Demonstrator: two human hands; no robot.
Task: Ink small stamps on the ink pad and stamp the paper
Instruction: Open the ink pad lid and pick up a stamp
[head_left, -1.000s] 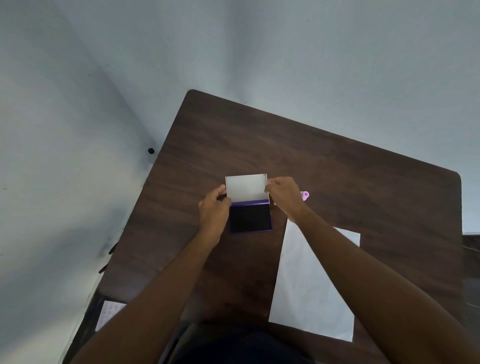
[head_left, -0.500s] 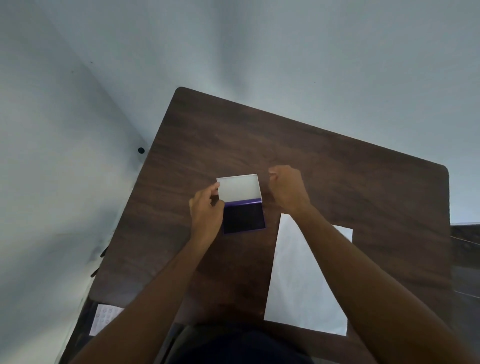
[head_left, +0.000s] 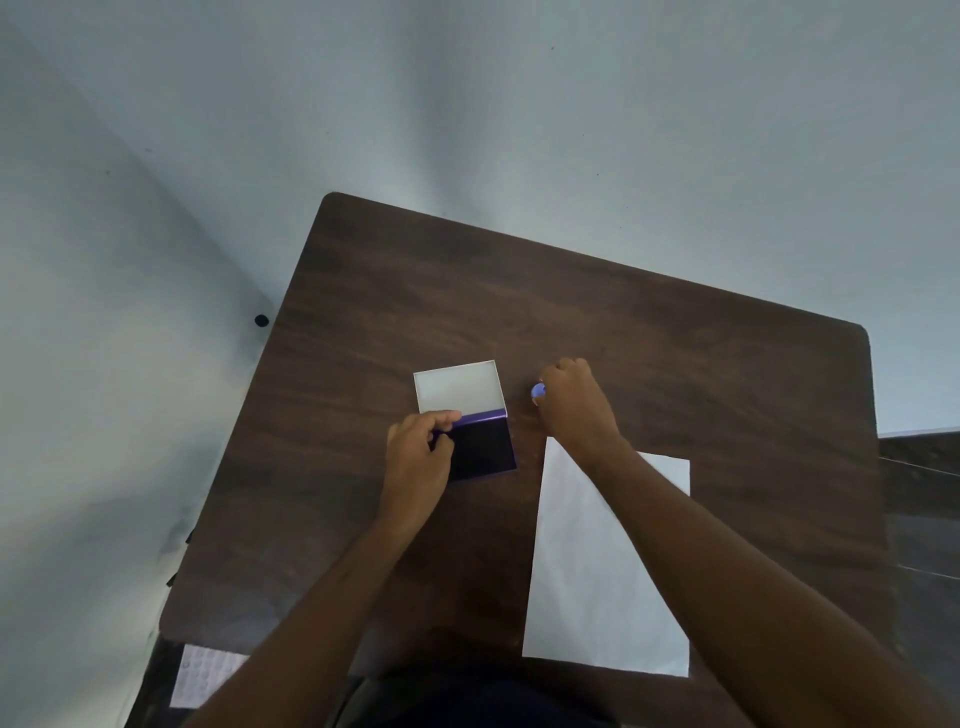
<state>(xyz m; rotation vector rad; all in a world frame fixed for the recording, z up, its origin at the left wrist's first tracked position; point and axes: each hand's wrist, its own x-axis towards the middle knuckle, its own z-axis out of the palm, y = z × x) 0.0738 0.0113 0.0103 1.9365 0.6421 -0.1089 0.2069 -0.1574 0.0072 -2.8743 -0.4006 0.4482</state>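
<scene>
The ink pad (head_left: 485, 449) lies open on the dark wooden table (head_left: 675, 364): a dark purple pad with its white lid (head_left: 458, 385) folded flat behind it. My left hand (head_left: 420, 460) grips the pad's left edge, thumb and fingers pinching it. Just right of the lid, my right hand (head_left: 574, 402) is curled around a small stamp (head_left: 538, 391) with a round bluish-purple end, which pokes out at the fingertips. A white sheet of paper (head_left: 597, 571) lies to the right, partly under my right forearm.
The table stands in a corner of pale walls. A small white sheet with rows of dots (head_left: 205, 673) lies low at the left, below the table edge. A small black round thing (head_left: 261, 320) sits by the wall at the left.
My right hand let go of the lid, moved right and closed on the small stamp. The lid went from upright to flat. My left hand slid down onto the pad's edge.
</scene>
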